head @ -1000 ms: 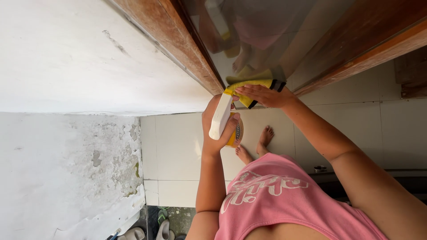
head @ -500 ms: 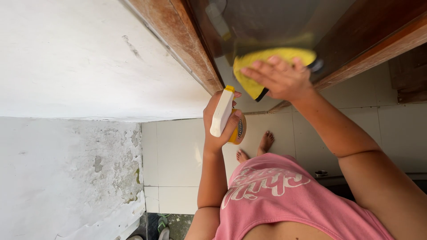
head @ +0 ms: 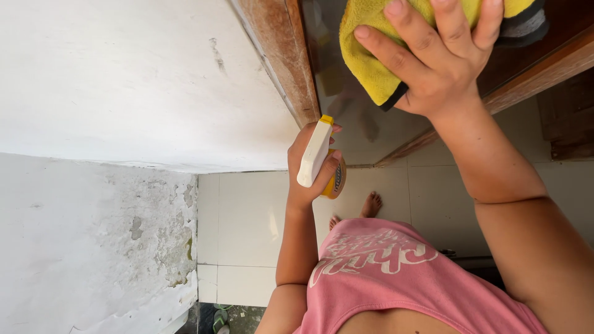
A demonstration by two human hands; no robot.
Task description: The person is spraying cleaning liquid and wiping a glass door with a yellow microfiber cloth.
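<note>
1. Far left of the frame: a white wall [head: 124,80] with peeling, stained paint lower down. It plays no part in the wiping; only overspray could reach it.
2. Centre: the left hand [head: 309,170] is closed round a spray bottle [head: 314,153] with a white head and yellow body, held upright just below the wooden door frame [head: 281,55]. It is best held steady there, nozzle off the pane, while the other hand wipes.
3. Upper centre to right: the dark glass pane [head: 365,124] sits between the wooden frame members. Good wiping here would mean overlapping passes that run right up to the wood, where grime tends to gather.
4. Upper right: the right hand [head: 442,59] lies flat with fingers spread over a yellow cloth [head: 371,68] with a dark edge, pressing it against the glass near the top of the frame. An even palm, not just the fingertips, should keep the cloth from bunching.
5. Bottom right: the pink shirt [head: 383,278] and bare feet on the tiled floor [head: 247,216].
6. Against half a second ago: the cloth and right hand have climbed the pane and now fill the upper edge of the view; a second ago they were low, beside the bottle. The bottle hand has barely moved.
</note>
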